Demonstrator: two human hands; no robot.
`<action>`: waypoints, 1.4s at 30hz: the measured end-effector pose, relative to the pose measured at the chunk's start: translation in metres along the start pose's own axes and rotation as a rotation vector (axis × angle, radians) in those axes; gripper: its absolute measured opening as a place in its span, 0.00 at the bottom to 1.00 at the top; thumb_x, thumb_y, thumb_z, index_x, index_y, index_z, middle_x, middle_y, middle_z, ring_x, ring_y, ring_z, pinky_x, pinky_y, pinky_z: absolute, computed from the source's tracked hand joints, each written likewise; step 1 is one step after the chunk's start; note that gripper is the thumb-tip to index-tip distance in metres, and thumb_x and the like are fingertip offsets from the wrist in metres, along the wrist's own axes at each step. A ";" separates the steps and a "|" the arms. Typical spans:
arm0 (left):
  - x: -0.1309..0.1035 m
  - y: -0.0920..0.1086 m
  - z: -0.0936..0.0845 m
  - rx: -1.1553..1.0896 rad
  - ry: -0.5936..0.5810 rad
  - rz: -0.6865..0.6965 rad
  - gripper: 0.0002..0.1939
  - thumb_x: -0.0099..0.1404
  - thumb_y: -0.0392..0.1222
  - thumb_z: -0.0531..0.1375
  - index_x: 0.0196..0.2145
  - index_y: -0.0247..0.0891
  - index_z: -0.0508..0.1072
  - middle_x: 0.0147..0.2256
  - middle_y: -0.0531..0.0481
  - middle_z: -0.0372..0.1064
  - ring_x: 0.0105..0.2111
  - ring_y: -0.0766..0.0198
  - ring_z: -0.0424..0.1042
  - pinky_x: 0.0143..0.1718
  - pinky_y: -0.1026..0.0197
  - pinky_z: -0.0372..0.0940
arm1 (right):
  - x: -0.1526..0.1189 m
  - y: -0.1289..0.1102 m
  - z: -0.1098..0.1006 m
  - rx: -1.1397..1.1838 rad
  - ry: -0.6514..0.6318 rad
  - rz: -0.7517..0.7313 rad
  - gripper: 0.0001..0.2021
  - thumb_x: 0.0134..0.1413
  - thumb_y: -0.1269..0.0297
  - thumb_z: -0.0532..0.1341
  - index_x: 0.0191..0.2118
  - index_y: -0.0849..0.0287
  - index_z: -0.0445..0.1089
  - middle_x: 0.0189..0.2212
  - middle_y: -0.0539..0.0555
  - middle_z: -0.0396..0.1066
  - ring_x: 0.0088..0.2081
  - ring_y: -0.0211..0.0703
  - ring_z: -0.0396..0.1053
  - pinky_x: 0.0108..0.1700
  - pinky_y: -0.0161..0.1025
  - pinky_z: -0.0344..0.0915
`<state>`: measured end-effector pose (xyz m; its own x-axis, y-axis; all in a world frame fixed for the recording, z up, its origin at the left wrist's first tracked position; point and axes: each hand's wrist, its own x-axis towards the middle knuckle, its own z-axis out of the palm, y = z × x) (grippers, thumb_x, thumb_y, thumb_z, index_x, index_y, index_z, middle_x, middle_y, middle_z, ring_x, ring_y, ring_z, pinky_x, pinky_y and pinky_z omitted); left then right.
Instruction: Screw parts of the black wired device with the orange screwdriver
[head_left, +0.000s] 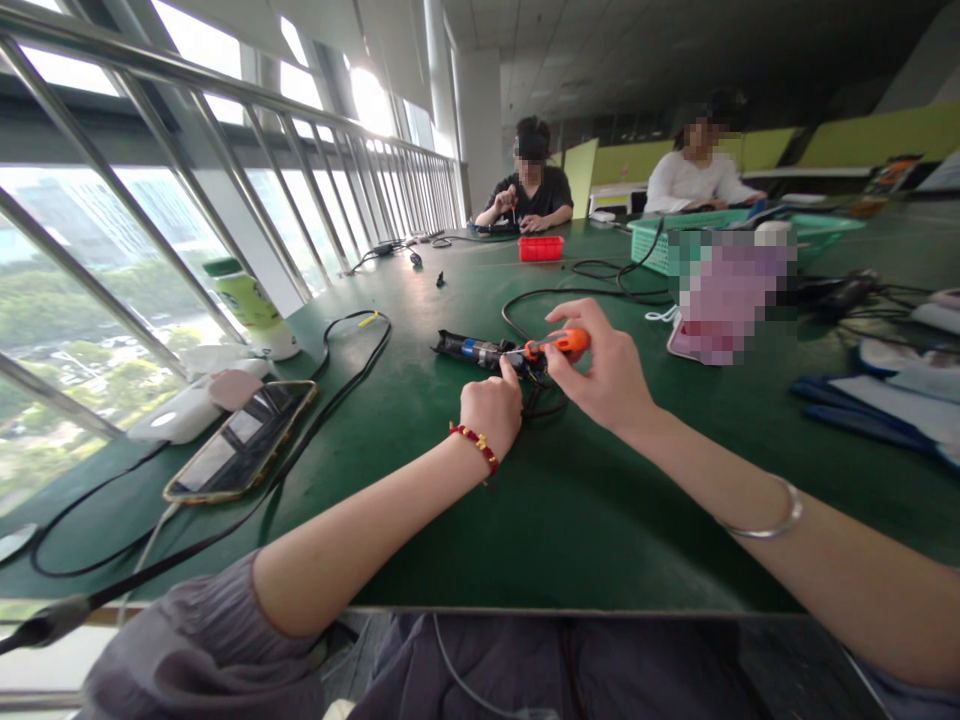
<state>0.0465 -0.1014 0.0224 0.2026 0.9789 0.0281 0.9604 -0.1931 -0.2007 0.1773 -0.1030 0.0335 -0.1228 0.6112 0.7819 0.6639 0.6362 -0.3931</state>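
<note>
A black elongated device [452, 346] with a blue section lies on the green table [420, 520], wires bunched at its right end. My right hand [604, 375] grips the orange handle of a screwdriver [574, 343], whose shaft points left onto the device. Just left of it, my left hand [491, 408] has its index finger stretched to the device near the screwdriver's tip, with the other fingers curled in. What those curled fingers hold, if anything, is hidden.
At left are a phone [244, 440], a white mouse [180, 405], a green bottle [251, 305] and looping black cable. Ahead stand a red box [540, 248] and green basket [652, 248]. Blue-white gloves [877, 405] lie right. Two people sit across the table.
</note>
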 end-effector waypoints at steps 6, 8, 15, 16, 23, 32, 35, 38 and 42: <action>0.000 0.000 -0.001 -0.007 -0.002 -0.007 0.32 0.66 0.41 0.51 0.63 0.25 0.46 0.39 0.34 0.72 0.40 0.54 0.73 0.35 0.60 0.63 | -0.001 0.001 0.001 -0.014 0.017 -0.029 0.12 0.48 0.63 0.55 0.41 0.57 0.62 0.24 0.48 0.68 0.26 0.39 0.67 0.30 0.35 0.60; 0.000 0.000 -0.001 -0.009 -0.001 -0.005 0.32 0.66 0.41 0.51 0.63 0.25 0.46 0.39 0.34 0.72 0.41 0.53 0.73 0.35 0.60 0.63 | -0.001 0.001 0.001 -0.050 -0.014 -0.011 0.09 0.51 0.59 0.55 0.37 0.57 0.64 0.20 0.47 0.67 0.23 0.38 0.66 0.28 0.34 0.58; 0.000 0.000 0.000 -0.015 0.010 -0.004 0.31 0.65 0.40 0.51 0.62 0.26 0.46 0.38 0.35 0.72 0.40 0.53 0.73 0.35 0.60 0.63 | -0.001 0.003 0.003 -0.047 0.049 -0.078 0.12 0.49 0.62 0.56 0.41 0.57 0.63 0.29 0.51 0.71 0.30 0.40 0.69 0.33 0.35 0.62; 0.000 0.000 0.000 -0.014 0.015 0.000 0.32 0.65 0.40 0.51 0.62 0.26 0.46 0.38 0.35 0.72 0.40 0.53 0.73 0.35 0.60 0.64 | -0.001 0.004 0.003 -0.033 0.072 -0.099 0.14 0.48 0.64 0.56 0.43 0.57 0.62 0.32 0.52 0.71 0.32 0.40 0.69 0.35 0.36 0.63; -0.001 0.000 -0.001 -0.006 0.010 -0.001 0.32 0.66 0.41 0.51 0.62 0.25 0.46 0.39 0.35 0.72 0.40 0.53 0.73 0.35 0.60 0.63 | -0.001 0.003 0.003 -0.086 0.024 -0.065 0.09 0.51 0.59 0.56 0.37 0.57 0.63 0.22 0.47 0.67 0.24 0.39 0.67 0.29 0.35 0.61; -0.001 0.000 -0.001 -0.009 -0.007 -0.002 0.32 0.66 0.41 0.51 0.63 0.27 0.45 0.39 0.35 0.72 0.40 0.53 0.73 0.36 0.60 0.63 | 0.000 0.004 0.003 -0.073 0.090 -0.199 0.13 0.48 0.65 0.57 0.42 0.58 0.62 0.33 0.54 0.70 0.34 0.43 0.68 0.38 0.39 0.64; -0.001 0.000 -0.001 -0.010 0.000 0.000 0.32 0.66 0.41 0.51 0.63 0.26 0.45 0.39 0.35 0.72 0.40 0.53 0.73 0.36 0.59 0.63 | -0.001 0.002 0.003 -0.127 0.057 -0.185 0.09 0.51 0.60 0.57 0.37 0.57 0.64 0.23 0.49 0.69 0.26 0.40 0.66 0.36 0.38 0.63; -0.002 0.000 -0.002 -0.008 0.007 0.000 0.32 0.66 0.41 0.51 0.63 0.25 0.45 0.38 0.35 0.72 0.40 0.53 0.73 0.35 0.59 0.63 | -0.001 0.002 0.003 -0.102 0.071 -0.186 0.10 0.51 0.60 0.57 0.40 0.57 0.64 0.27 0.50 0.70 0.29 0.41 0.68 0.37 0.39 0.63; -0.001 0.000 -0.001 -0.004 -0.002 -0.002 0.33 0.65 0.41 0.51 0.63 0.25 0.44 0.39 0.34 0.72 0.40 0.53 0.73 0.35 0.59 0.63 | -0.001 0.002 0.003 -0.070 0.095 -0.235 0.14 0.49 0.65 0.56 0.45 0.57 0.62 0.36 0.54 0.71 0.36 0.44 0.69 0.40 0.40 0.63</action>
<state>0.0462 -0.1021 0.0232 0.2002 0.9794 0.0261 0.9617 -0.1913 -0.1963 0.1765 -0.1008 0.0305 -0.2116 0.4017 0.8910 0.6750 0.7194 -0.1640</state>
